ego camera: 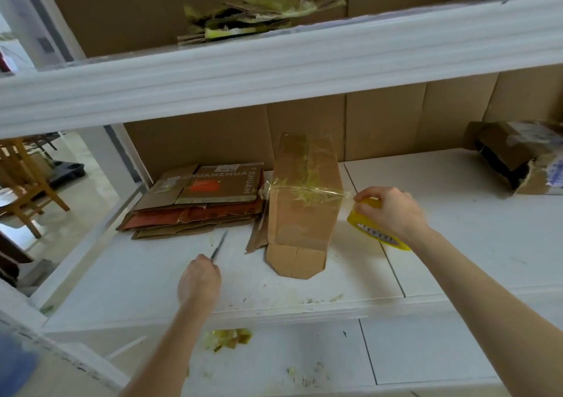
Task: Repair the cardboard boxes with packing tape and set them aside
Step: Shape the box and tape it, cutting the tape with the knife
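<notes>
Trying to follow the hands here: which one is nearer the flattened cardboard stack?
Left. The left hand, gripping a thin blade, sits just in front of the stack; the right hand, holding the tape roll, is beyond the upright box, on its far side.

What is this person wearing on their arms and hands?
Nothing that shows. The left hand and right hand are bare, with no gloves, rings or watch in view. Both forearms are uncovered to the picture's edge, so no sleeves are visible.

Knife (219, 245) handle hidden in left hand (199, 281), torn box (515, 153) cut by right edge
</notes>
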